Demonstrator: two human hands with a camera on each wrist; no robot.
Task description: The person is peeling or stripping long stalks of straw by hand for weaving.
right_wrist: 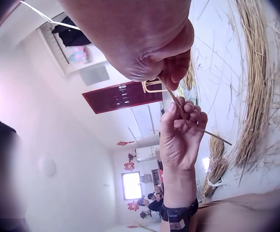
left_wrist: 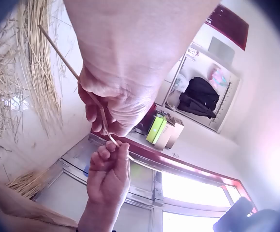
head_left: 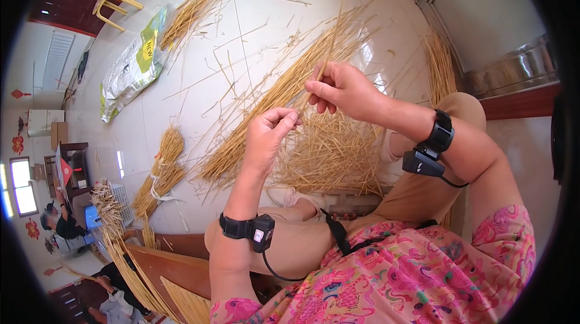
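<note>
In the head view, pinching one long straw stalk [head_left: 338, 16] at two places: with the right hand [head_left: 347, 89] a little above the middle of the frame, and with the left hand [head_left: 266, 134] just below and to the left, near each other yet apart. Pointing its long axis steeply toward the top edge, with the long part beyond the right hand, over a slanting straw bundle [head_left: 226, 158].

In the left wrist view, slanting it from upper left to lower right, through the left hand's curled fingers, then between the right hand's thumb and fingertips.

In the right wrist view, gripping it from upper centre and from just below, showing an end past the left hand toward lower right; touching it with both hands, setting neither nearer.
</note>
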